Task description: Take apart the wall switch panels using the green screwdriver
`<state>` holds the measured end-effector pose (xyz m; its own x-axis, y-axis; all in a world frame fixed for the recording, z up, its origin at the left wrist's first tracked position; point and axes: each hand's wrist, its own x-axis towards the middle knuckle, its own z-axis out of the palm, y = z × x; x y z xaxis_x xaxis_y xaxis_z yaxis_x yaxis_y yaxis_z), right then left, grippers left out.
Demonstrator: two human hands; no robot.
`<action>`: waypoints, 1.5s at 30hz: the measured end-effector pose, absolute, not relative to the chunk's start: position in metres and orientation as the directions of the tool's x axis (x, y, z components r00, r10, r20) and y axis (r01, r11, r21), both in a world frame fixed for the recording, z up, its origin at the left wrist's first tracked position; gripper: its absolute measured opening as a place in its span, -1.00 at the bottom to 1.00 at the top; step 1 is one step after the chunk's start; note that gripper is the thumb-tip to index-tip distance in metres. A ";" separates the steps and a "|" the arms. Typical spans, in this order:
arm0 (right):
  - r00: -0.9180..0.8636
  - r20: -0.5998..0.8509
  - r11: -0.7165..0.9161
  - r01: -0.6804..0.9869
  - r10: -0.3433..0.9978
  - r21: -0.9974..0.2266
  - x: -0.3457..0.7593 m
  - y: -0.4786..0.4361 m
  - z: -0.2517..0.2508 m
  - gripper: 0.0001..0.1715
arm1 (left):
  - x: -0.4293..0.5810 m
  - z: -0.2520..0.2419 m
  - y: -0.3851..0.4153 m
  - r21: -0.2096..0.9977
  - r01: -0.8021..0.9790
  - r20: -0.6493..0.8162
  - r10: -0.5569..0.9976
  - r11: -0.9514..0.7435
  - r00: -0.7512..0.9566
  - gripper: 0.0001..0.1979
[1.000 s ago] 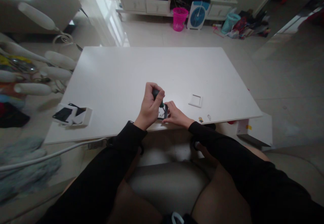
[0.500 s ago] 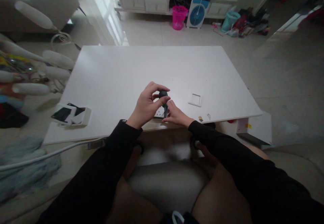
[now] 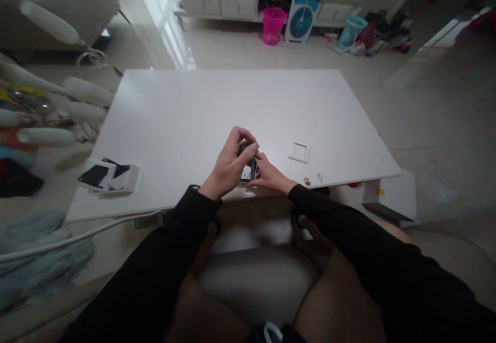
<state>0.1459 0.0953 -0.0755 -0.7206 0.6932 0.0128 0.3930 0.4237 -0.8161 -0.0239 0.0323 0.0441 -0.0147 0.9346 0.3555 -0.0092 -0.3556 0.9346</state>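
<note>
My left hand (image 3: 228,163) is closed around the dark, rounded handle of a short screwdriver (image 3: 243,148), which stands over a wall socket (image 3: 247,171). Fingers cover most of the handle, and the screwdriver's tip is hidden. The socket has a white face with plug slots and a dark edge, and it sits near the table's front edge. Thumb and fingers of my right hand (image 3: 270,174) pinch the socket's right side. To the right of both hands lies a white square frame (image 3: 298,152), flat on the table.
The white table (image 3: 186,105) reaches away from me. On its left stands an open white box (image 3: 129,177) with dark items. A small key-like piece (image 3: 320,177) and a little coloured object (image 3: 307,181) lie near the front edge. A white cable (image 3: 81,236) runs at lower left.
My left hand has turned about the screwdriver, its fingers curling further over the handle, which now shows less. My right hand stays in place on the socket.
</note>
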 end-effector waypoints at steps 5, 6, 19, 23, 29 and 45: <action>-0.746 0.048 0.451 0.348 0.664 -0.822 0.146 0.097 -0.075 0.19 | -0.026 0.046 0.032 0.941 0.043 0.339 0.939 -0.337 -0.064 -0.79; -0.746 0.054 0.456 0.347 0.664 -0.819 0.146 0.097 -0.075 0.17 | -0.027 0.048 0.032 0.937 0.069 0.347 0.936 -0.343 -0.065 -0.81; -0.724 0.028 0.443 0.390 0.689 -0.807 0.145 0.096 -0.076 0.01 | -0.022 0.039 0.033 0.942 -0.091 0.322 0.947 -0.323 -0.024 -0.84; -0.719 0.035 0.446 0.391 0.694 -0.805 0.145 0.096 -0.079 0.09 | -0.018 0.041 0.033 0.947 -0.078 0.308 0.950 -0.311 -0.054 -0.75; -0.735 0.060 0.465 0.362 0.675 -0.808 0.145 0.097 -0.076 0.10 | -0.023 0.049 0.032 0.936 0.074 0.347 0.938 -0.345 -0.014 -0.81; -0.732 0.073 0.474 0.360 0.678 -0.804 0.144 0.097 -0.082 0.13 | -0.020 0.050 0.030 0.975 0.009 0.223 0.973 -0.223 -0.056 -0.72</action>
